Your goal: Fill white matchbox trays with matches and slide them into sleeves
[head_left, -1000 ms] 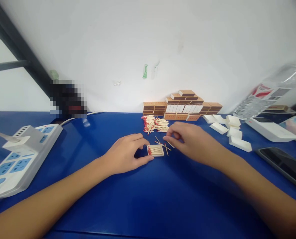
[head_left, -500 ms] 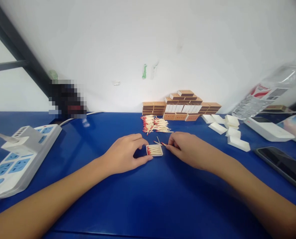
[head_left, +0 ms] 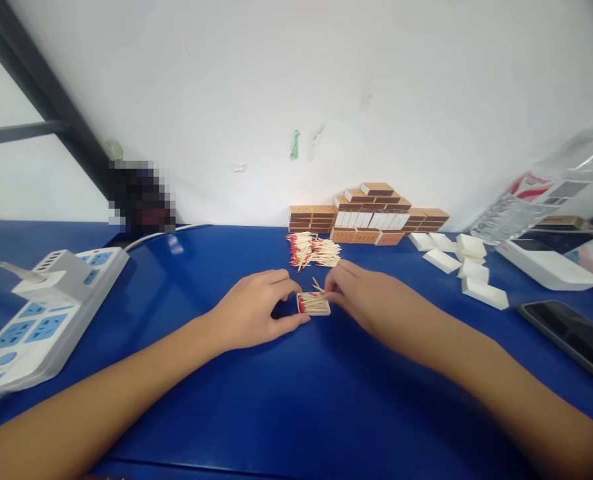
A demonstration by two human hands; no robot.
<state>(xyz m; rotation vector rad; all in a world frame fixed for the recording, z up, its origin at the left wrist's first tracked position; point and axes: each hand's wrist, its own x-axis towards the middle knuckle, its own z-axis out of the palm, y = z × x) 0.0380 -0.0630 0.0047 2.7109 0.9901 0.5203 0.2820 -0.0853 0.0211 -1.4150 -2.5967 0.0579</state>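
Observation:
A small matchbox tray (head_left: 321, 313) holds red-headed matches (head_left: 312, 305) lying side by side. My left hand (head_left: 256, 307) is at its left end, finger at the far corner and thumb at the near corner, steadying it. Over the tray's right end, my right hand (head_left: 359, 293) pinches a match whose red head shows above the others; its stick is mostly hidden by the fingers. Just behind the tray lie a couple of loose matches (head_left: 317, 285). Farther back is a heap of matches (head_left: 314, 251) with red heads mostly toward the left.
Stacked matchboxes (head_left: 369, 217) stand against the wall. White empty trays (head_left: 484, 293) are scattered to the right, near a phone (head_left: 566, 333), a white device (head_left: 546, 267) and a leaning water bottle (head_left: 531, 190). A power strip (head_left: 51, 327) with a plugged-in adapter sits at left.
My right hand has moved left, bringing the match from beside the tray to over its right end. My left hand stays at the tray. The whole view has shifted slightly.

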